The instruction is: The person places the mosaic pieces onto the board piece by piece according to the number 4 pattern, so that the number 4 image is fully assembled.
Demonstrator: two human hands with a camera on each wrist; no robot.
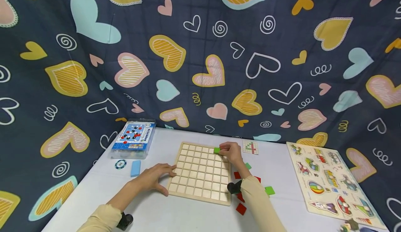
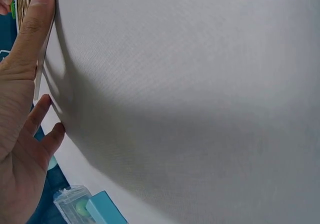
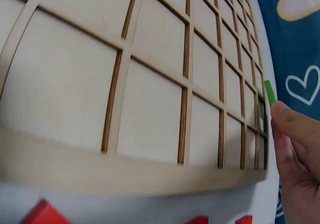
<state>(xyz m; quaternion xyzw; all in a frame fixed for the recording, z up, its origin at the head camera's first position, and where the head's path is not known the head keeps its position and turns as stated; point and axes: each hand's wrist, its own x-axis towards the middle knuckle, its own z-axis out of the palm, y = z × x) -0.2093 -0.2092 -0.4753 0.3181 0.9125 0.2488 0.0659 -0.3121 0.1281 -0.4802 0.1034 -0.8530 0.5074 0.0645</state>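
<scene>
A wooden grid board (image 1: 200,171) with square recesses lies on the white table. My right hand (image 1: 231,152) pinches a small green square tile (image 1: 217,150) by its edge, over the board's far right part. In the right wrist view the tile (image 3: 270,92) stands tilted between thumb and fingers, slightly above the grid. My left hand (image 1: 154,178) rests against the board's left side, its fingers loosely spread and its thumb (image 2: 35,29) on the near left part of the rim.
Red tiles (image 1: 241,209) and green tiles (image 1: 269,190) lie right of the board, near a printed pattern card (image 1: 250,147). At left are a boxed kit (image 1: 134,139), a round chip (image 1: 120,164) and a blue block (image 1: 135,168). A picture puzzle board (image 1: 333,183) lies far right.
</scene>
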